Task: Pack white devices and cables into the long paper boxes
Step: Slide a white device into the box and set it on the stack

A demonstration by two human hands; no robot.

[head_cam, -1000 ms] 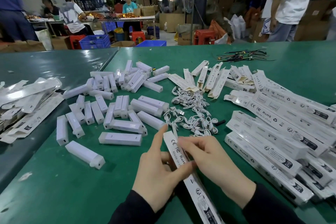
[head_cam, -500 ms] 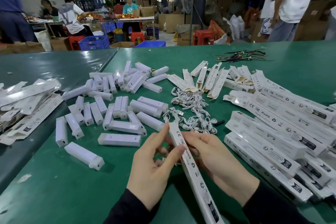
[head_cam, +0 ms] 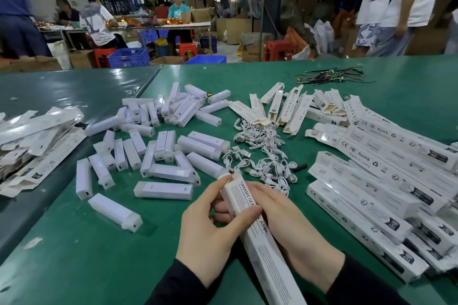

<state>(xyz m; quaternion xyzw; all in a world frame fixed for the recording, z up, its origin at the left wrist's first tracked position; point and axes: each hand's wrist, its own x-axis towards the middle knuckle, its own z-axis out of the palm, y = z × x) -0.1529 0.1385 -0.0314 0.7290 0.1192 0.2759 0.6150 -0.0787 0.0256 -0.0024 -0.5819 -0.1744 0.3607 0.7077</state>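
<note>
Both hands held one long paper box [head_cam: 257,235] low over the green desk [head_cam: 74,255]. The left hand [head_cam: 208,228] curled its fingers [head_cam: 247,215] and thumb around the box near its far end; the right hand [head_cam: 295,233] cupped it from beneath. The step looked like closing the end flap, though whether a device sat inside could not be told. Next would likely come setting it among the finished boxes [head_cam: 371,208] at right. Smooth, blocky white devices [head_cam: 163,190] and coiled white cables [head_cam: 267,156] lay just beyond.
</note>
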